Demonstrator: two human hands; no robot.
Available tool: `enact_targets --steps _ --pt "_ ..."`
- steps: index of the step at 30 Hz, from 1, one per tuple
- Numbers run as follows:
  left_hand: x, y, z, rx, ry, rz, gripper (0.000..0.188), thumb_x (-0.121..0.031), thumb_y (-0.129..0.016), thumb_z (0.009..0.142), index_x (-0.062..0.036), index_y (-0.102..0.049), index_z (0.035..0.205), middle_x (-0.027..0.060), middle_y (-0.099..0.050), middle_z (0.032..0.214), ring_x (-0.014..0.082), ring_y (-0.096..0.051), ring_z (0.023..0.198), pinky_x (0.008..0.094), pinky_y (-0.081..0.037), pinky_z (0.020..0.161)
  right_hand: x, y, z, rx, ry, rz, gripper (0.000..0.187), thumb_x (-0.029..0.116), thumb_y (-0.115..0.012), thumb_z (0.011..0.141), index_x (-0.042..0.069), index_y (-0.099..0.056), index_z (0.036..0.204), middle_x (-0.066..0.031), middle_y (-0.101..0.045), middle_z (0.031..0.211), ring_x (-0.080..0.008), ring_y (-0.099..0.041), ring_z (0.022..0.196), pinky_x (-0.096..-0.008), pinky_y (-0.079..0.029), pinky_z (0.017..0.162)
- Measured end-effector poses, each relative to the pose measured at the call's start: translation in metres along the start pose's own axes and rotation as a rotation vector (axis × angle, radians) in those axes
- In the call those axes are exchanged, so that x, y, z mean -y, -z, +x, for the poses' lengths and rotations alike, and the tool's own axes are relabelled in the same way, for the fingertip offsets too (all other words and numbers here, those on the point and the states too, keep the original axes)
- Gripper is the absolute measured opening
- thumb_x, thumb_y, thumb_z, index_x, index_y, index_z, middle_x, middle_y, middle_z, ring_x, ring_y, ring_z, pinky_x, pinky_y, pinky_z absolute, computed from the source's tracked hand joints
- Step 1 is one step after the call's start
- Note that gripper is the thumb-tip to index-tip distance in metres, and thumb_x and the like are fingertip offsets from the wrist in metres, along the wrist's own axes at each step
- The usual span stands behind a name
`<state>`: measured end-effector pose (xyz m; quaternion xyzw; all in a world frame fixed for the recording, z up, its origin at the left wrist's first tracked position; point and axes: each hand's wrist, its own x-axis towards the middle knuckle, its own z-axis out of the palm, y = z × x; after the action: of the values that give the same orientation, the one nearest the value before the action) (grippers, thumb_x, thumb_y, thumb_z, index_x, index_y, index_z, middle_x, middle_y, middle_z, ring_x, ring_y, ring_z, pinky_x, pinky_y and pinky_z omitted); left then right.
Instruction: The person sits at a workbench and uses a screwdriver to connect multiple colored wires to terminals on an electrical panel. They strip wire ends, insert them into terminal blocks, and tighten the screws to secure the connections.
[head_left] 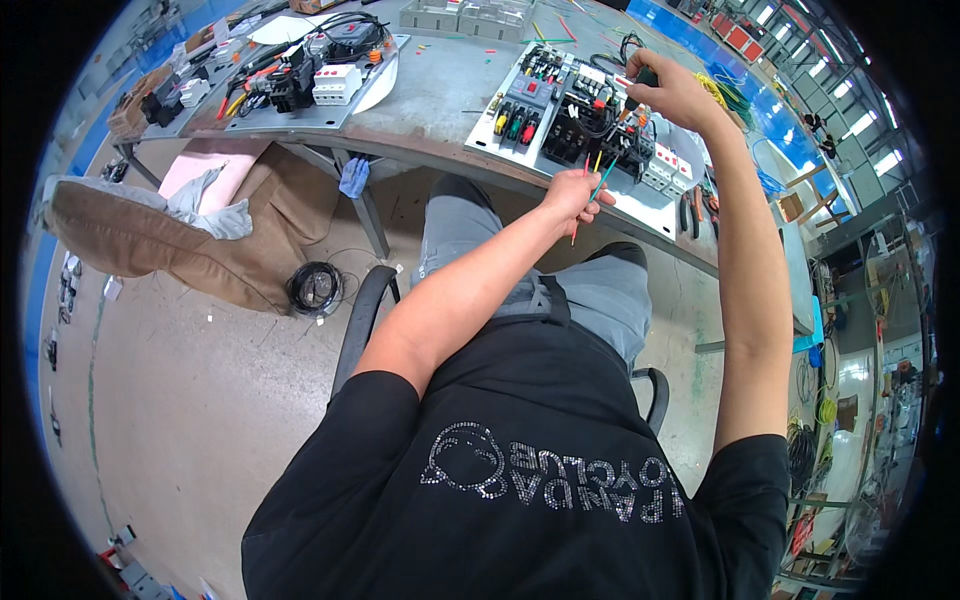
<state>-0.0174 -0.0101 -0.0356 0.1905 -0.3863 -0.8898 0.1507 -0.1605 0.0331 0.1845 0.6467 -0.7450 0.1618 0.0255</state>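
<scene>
My left hand (pixel 574 196) is closed on thin coloured wires (pixel 601 181), red, yellow and green, at the near edge of an electrical panel. Over the same panel, my right hand (pixel 668 92) grips a screwdriver (pixel 647 77) by its dark handle, its tip pointing down among the components. The panel's pale mounting plate (pixel 484 134) lies on the bench. It carries black contactors (pixel 568 137), a white circuit breaker with red marks (pixel 664 172) and a grey unit (pixel 530 90) with coloured wire ends below it. Where the screwdriver tip meets the parts is too small to tell.
Pliers (pixel 689 214) lie right of the panel on the metal bench (pixel 440 110). Farther left sits a second wired panel with a white breaker (pixel 337 84). Grey bins (pixel 470 18) stand at the back. A brown cloth (pixel 150 228) and a black cable coil (pixel 314 288) are lower left.
</scene>
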Motion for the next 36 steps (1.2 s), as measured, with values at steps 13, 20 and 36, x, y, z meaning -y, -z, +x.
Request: enact_targets --steps 13,20,36 --pt "-0.009 -0.009 0.003 -0.017 0.002 -0.027 0.02 -0.018 -0.048 0.109 0.0013 -0.055 0.108 0.0195 -0.068 0.093 0.0083 -0.042 0.054 0.022 -0.031 0.042 0.017 0.005 0.001 0.025 -0.032 -0.055 0.032 0.034 -0.07 0.095 0.005 -0.06 0.103 -0.0077 -0.063 0.08 -0.0194 -0.058 0.077 -0.036 -0.048 0.073" --pt "-0.012 -0.006 0.012 0.002 0.032 -0.046 0.023 -0.019 -0.049 0.11 0.0028 -0.056 0.108 0.0193 -0.066 0.092 0.0084 -0.042 0.054 0.0224 -0.03 0.043 0.012 0.012 -0.001 0.08 0.084 -0.127 0.029 0.021 -0.076 0.086 0.006 -0.059 0.103 -0.0113 -0.066 0.089 -0.0228 -0.062 0.084 -0.0386 -0.051 0.077" --pt "-0.013 -0.008 0.012 0.002 0.037 -0.063 0.022 -0.018 -0.05 0.11 0.0034 -0.056 0.11 0.019 -0.065 0.093 0.0082 -0.043 0.055 0.0221 -0.031 0.042 0.014 0.022 0.013 0.156 0.166 -0.258 0.038 0.036 -0.074 0.087 0.001 -0.062 0.094 -0.0151 -0.071 0.087 -0.0308 -0.068 0.082 -0.0442 -0.051 0.075"
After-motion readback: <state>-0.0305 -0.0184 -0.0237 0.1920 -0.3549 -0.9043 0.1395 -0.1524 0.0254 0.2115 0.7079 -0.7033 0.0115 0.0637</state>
